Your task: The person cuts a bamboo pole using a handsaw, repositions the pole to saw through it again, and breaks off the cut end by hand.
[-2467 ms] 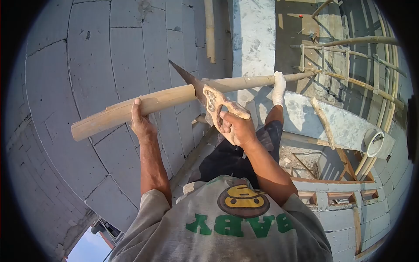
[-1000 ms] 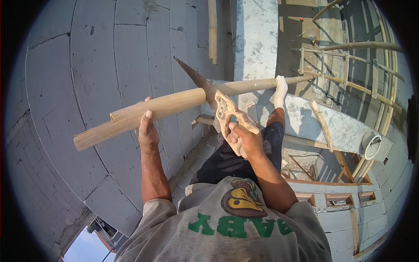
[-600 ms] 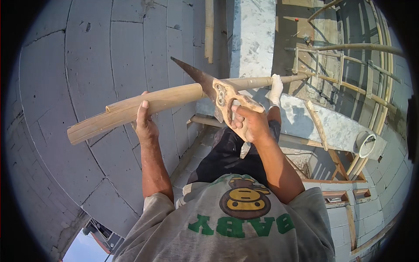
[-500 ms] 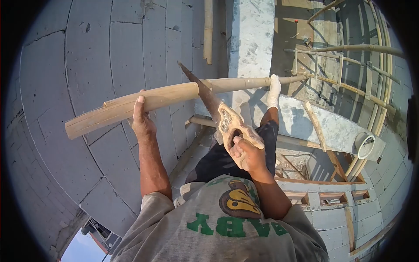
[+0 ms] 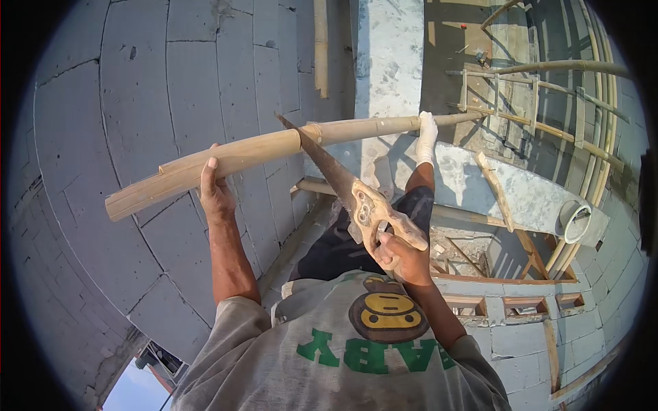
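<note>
A long bamboo pole [image 5: 233, 152] runs across the view, its near end split open at the left. My left hand [image 5: 216, 192] grips it from below, with the thumb on top. In my right hand [image 5: 404, 259] is the wooden handle of a handsaw [image 5: 336, 172]; its rusty, tapered blade crosses the pole at a step in the bamboo, tip showing beyond it. How deep the blade sits, I cannot tell. Farther along, a foot in a white covering [image 5: 426, 133], at the end of my leg, rests on the pole.
A wall of grey blocks [image 5: 137, 103] stands at left. Another bamboo piece [image 5: 321, 48] hangs near the top. A pale concrete beam [image 5: 391, 61] crosses beyond, with a white bucket [image 5: 574, 222] at right. A bamboo ladder-like frame [image 5: 534, 103] and window frames [image 5: 524, 305] lie lower down.
My right hand has drawn the saw handle to the right and slightly down, sliding the blade back across the pole. The left hand keeps its hold, and the whole view has shifted slightly.
</note>
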Tool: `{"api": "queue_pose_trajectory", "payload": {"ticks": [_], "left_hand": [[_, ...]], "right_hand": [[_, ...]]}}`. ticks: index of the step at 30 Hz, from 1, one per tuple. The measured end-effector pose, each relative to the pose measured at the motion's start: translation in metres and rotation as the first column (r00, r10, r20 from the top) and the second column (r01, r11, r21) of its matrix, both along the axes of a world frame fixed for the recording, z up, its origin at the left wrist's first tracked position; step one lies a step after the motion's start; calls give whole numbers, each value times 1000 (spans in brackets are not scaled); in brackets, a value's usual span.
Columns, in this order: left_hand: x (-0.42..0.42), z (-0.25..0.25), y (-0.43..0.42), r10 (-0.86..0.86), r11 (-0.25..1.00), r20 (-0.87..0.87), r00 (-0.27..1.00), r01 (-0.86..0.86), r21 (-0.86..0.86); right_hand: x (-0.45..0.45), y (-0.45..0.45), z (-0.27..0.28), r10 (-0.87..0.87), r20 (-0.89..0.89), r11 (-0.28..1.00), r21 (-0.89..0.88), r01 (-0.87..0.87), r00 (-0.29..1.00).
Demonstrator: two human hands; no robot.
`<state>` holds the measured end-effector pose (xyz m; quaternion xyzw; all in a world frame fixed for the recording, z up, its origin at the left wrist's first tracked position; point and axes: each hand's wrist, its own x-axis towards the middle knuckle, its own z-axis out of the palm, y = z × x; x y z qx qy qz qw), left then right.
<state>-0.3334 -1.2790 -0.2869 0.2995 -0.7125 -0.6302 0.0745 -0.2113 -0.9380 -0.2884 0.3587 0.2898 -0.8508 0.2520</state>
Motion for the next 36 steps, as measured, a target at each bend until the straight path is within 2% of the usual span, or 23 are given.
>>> {"api": "queue_pose_trajectory", "payload": {"ticks": [1, 3, 4, 5, 6, 7, 9, 11, 13, 15, 17, 18, 19, 21, 24, 25, 27, 30, 31, 33, 35, 36], "left_hand": [[5, 2, -1, -11, 1000, 24, 1000, 11, 9], [6, 3, -3, -52, 998, 46, 998, 51, 21], [5, 4, -4, -37, 999, 29, 999, 37, 1], [1, 3, -1, -34, 999, 13, 999, 34, -17], [4, 5, 1, -35, 999, 24, 999, 36, -29], [5, 4, 0, -30, 999, 10, 999, 30, -36], [7, -1, -1, -29, 999, -2, 1000, 28, -21], [12, 3, 2, -171, 985, -19, 985, 171, -3], [11, 19, 2, -316, 947, -13, 949, 314, -69], [-1, 6, -9, -252, 966, -4, 968, 252, -54], [-1, 1, -9, -218, 976, -9, 976, 218, 1], [-2, -1, -8, -200, 980, 0, 980, 200, -11], [1, 3, -6, -172, 985, 14, 985, 172, -32], [-5, 5, -2, -159, 986, 5, 987, 159, -46], [-1, 8, 6, -164, 986, 12, 986, 164, -25], [2, 10, 6, -174, 984, 11, 985, 174, -23], [10, 14, 10, -192, 981, 14, 981, 192, -15], [9, 19, 10, -228, 973, 24, 973, 228, -24], [2, 16, 5, -222, 975, 22, 975, 223, -26], [-5, 7, -6, -204, 979, 31, 978, 205, -19], [0, 8, -7, -199, 980, 45, 979, 200, -13], [-3, 7, -3, -205, 979, 28, 978, 205, -5]], "right_hand": [[24, 24, -1, 64, -77, 998, -23, -66, 995], [14, 22, 12, 180, -97, 973, 162, -163, 979], [-3, -6, -1, -10, -77, 1000, 4, 10, 997], [-28, -35, -30, 16, -129, 1000, 17, -13, 991], [-59, -59, -54, 22, -102, 1000, -14, -24, 995], [-76, -64, -74, -32, -22, 977, -210, 26, 999], [-59, -60, -73, -28, -38, 982, -186, 20, 999], [-39, -66, -43, -33, -48, 999, -37, 32, 998], [-38, -59, -37, -17, -16, 1000, -26, 17, 1000], [-41, -32, -38, -10, -38, 992, -125, 5, 999], [-49, -22, -53, -58, 164, 973, -211, 93, 985], [-62, -11, -59, 28, 162, 978, -206, 6, 986], [-74, -5, -60, 29, 151, 980, -198, 2, 988], [-93, 4, -53, 148, 34, 981, -131, -143, 988], [-70, -10, -36, 80, 85, 996, -44, -76, 993], [-44, -10, -32, 75, 35, 997, -27, -74, 997], [-21, -20, -4, -55, 14, 998, -39, 55, 998], [-19, -14, -8, 35, -22, 999, 17, -34, 999], [-27, -15, -20, -1, 8, 999, -50, 1, 1000], [-55, -6, -42, -53, 186, 974, -205, 91, 981], [-81, 6, -44, 66, 118, 986, -160, -47, 991], [-83, 7, -40, 68, 95, 991, -125, -55, 993]]}}
